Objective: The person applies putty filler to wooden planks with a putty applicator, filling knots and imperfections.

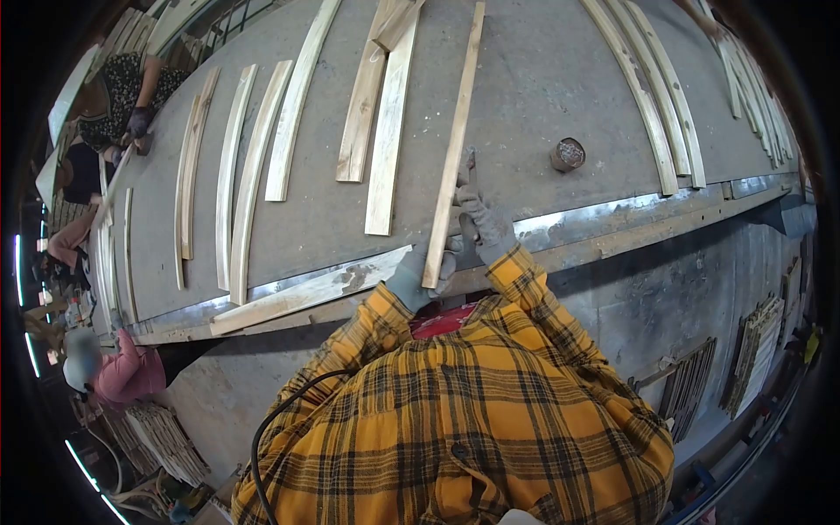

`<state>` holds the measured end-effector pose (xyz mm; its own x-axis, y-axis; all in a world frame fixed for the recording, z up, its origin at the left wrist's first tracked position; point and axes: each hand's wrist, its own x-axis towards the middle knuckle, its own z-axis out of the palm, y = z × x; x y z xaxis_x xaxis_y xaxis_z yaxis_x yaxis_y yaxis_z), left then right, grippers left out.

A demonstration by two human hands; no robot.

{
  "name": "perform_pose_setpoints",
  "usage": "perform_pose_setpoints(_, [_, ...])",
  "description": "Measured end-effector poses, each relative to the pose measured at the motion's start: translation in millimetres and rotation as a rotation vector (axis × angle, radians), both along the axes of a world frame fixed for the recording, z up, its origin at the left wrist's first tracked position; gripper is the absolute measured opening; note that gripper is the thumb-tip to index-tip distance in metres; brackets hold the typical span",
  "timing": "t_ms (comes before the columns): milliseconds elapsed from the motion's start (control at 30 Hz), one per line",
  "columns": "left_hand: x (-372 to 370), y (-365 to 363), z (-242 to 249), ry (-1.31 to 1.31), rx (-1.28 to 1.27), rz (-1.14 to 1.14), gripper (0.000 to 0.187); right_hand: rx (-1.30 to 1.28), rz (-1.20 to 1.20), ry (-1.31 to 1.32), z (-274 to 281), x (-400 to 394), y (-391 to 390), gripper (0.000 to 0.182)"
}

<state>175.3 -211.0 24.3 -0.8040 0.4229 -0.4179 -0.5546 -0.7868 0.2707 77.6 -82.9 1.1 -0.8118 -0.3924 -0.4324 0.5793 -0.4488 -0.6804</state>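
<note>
Gripping a strip (456,140) at the worktop's near edge (551,224) with the left hand (406,282), holding a tool (472,162) in the right hand (488,224); apparently working it over, calling for steady support.

We wear a yellow-orange shirt (455,420) with black plaid lines and greyish gloves (484,219); a black cable (259,429) curves down our shirt, lower left of the frame.
</note>
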Motion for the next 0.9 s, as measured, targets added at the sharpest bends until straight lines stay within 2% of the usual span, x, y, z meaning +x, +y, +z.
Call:
perform_pose_setpoints(33, [-1.2,5.3,0.2,0.008,0.0,-0.001,0.053,-0.045,-0.014,-0.005,4.5,-2.2,-2.2,0.047])
perform_pose_setpoints(67, [-3.3,10.0,0.1,-0.07,-0.076,-0.02,0.052,0.214,-0.014,0.187,10.8,4.6,2.0,0.046])
perform_pose_setpoints(100, [-5.7,14.5,1.2,-0.146,-0.152,-0.04,0.052,0.214,-0.016,0.197,23.4,1.1,3.8,0.046])
perform_pose_setpoints(167, [-8.2,25.0,1.7,-0.111,-0.075,-0.048,0.053,0.486,0.105,0.03,35.9,-6.2,9.6,0.048])
perform_pose_setpoints(233, [-19.6,37.2,29.5,-0.271,-0.38,-0.081,0.052,0.485,0.077,0.05,24.1,-13.4,24.3,0.053])
perform_pose_setpoints(267, [-19.7,26.4,6.1,-0.228,-0.605,-0.18,0.047,0.407,0.044,0.04,13.3,-19.5,35.9,0.057])
perform_pose_setpoints(300, [-25.6,16.7,8.7,-0.222,-0.603,-0.17,0.047,0.328,0.018,0.028,8.0,-26.8,48.5,0.061])
perform_pose_setpoints(367, [-42.5,-7.0,19.3,0.229,-1.481,-0.221,0.044,0.486,-0.068,0.284,60.0,-46.6,75.8,0.07])
perform_pose_setpoints(433, [-61.5,-33.0,30.9,0.105,-1.958,-0.247,0.055,0.732,0.108,0.359,64.1,-83.2,126.1,0.072])
perform_pose_setpoints(467, [-67.3,-43.8,31.2,0.084,-1.965,-0.237,0.055,0.88,0.106,0.441,74.9,-95.8,143.1,0.07])
perform_pose_setpoints(533, [-74.8,-58.5,29.5,-0.056,-2.398,-0.499,0.062,1.189,0.165,0.557,88.2,-127.8,177.7,0.067])
perform_pose_setpoints(567, [-77.0,-60.5,25.9,-0.077,-2.401,-0.498,0.062,1.35,0.226,0.584,88.2,-147.0,191.7,0.066])
perform_pose_setpoints(633, [-82.2,-62.4,10.4,-0.246,-2.257,-0.714,0.072,1.721,0.267,0.726,87.8,-172.6,205.0,0.068])
perform_pose_setpoints(667, [-81.6,-66.4,-1.7,-0.205,-2.259,-0.682,0.082,1.718,0.269,0.728,79.1,-187.7,215.5,0.068])
perform_pose_setpoints(733, [-76.4,-69.1,-4.5,-0.167,-2.232,-0.598,0.081,2.2,0.196,0.842,73.3,-203.1,219.7,0.07])
perform_pose_setpoints(833, [-63.4,-76.2,3.5,-0.074,-2.127,-0.456,0.076,2.136,0.092,0.744,93.1,-192.1,191.0,0.076])
perform_pose_setpoints(900, [-48.3,-80.3,11.4,-0.006,-2.05,-0.414,0.073,1.794,0.141,0.912,79.9,-177.7,177.3,0.055])
